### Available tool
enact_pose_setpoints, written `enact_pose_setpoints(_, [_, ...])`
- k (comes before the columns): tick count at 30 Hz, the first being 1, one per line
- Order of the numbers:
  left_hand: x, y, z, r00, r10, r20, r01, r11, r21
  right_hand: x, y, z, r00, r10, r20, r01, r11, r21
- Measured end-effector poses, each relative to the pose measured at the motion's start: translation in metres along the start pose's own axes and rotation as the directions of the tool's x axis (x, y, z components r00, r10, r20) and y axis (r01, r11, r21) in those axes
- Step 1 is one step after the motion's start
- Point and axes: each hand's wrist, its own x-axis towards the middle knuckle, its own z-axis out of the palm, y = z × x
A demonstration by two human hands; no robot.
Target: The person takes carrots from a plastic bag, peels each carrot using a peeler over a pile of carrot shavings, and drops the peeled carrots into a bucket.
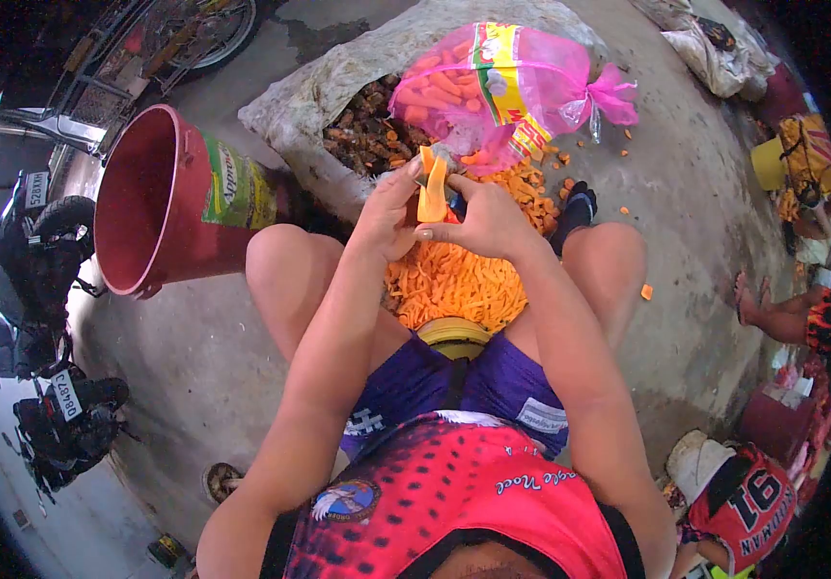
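Left hand, head view: the left hand (387, 210) has its fingers part curled, tips near the upper end of the orange piece; its exact grip cannot be told.
Right hand: the right hand (485, 220) is bent inward, thumb across by the piece's lower end; what its hidden fingers hold cannot be told.
Orange piece: the orange piece (434, 196) stands lengthwise between the two sets of fingers.
Orange strips: a heap of orange strips (459, 285) lies beneath and nearer the body than the fingers.
Pink mesh bag: beyond the fingers, the pink mesh bag (570, 92) contains carrots (432, 94).
Pale sack: also beyond the fingers, the pale sack (290, 116) lies open.
Red bucket: well left of the fingers, the red bucket (184, 232) leans.
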Motion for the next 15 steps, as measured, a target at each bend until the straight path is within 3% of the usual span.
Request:
enact_pose_setpoints(7, [0.002, -0.004, -0.009, 0.999, 0.035, 0.013, -0.035, 0.999, -0.034, -0.003, -0.003, 0.003, 0.996, 0.023, 0.088, -0.025, 0.999, 0.02])
enact_pose_setpoints(10, [0.001, -0.001, -0.011, 1.0, -0.005, 0.011, 0.005, 1.0, -0.026, -0.003, -0.006, 0.004, 0.992, 0.058, 0.108, -0.049, 0.995, -0.084])
enact_pose_setpoints(15, [-0.007, 0.005, -0.004, 1.0, -0.008, 0.019, 0.006, 0.998, 0.06, -0.007, -0.006, 0.005, 0.999, 0.031, -0.031, -0.034, 0.994, -0.102])
